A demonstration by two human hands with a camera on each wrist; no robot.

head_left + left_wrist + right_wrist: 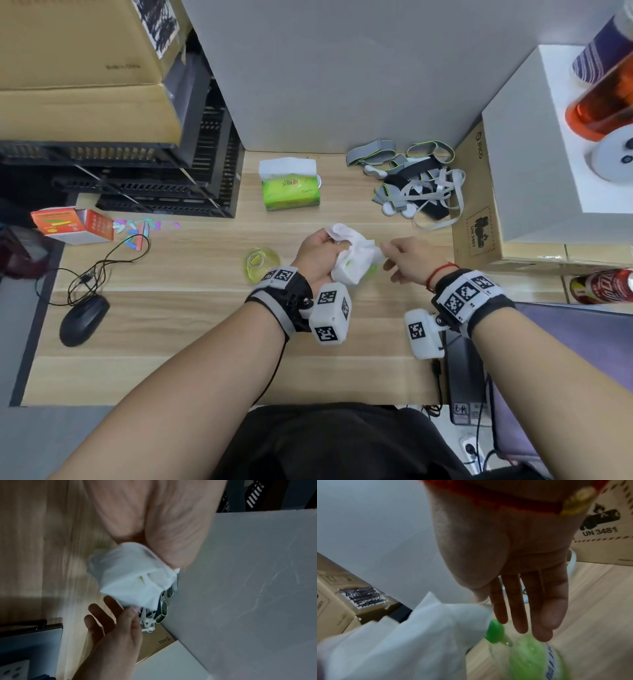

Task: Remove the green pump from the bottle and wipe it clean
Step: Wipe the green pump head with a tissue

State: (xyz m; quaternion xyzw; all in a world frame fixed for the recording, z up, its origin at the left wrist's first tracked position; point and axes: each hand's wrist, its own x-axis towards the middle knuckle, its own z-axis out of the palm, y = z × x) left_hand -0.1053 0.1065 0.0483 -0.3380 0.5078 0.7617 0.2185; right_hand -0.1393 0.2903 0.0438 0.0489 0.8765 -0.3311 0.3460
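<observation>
**Green pump wrapped in tissue, bottle standing open on the worktop**

The left hand [317, 255] is clenched around a bunched white tissue [354, 258], its fingers curled into the wad above the wooden worktop [191, 308]. The green pump [494, 631] sits inside that tissue; only a small patch of green shows through the folds in the head view, while the right wrist view shows its green collar poking out below the paper, with a clear stem under it.

The right hand [409, 257] is just beside the tissue on the right. Its thumb and forefinger meet at a corner of the paper, and the other fingers [539, 608] are stretched out straight and relaxed. Whether the corner is actually pinched or merely touched cannot be told, as that spot is blurred in every view.

The bottle [260, 265], clear with yellow-green liquid and an open neck, stands on the worktop just left of the left wrist, apart from the pump.

Further back on the worktop a green tissue pack [291, 192] stands with a white sheet sticking up from it. A tangle of grey straps [411, 181] lies to its right, against a cardboard box [476, 219]. A black mouse [84, 320] with its looped cable rests near the left edge.
</observation>
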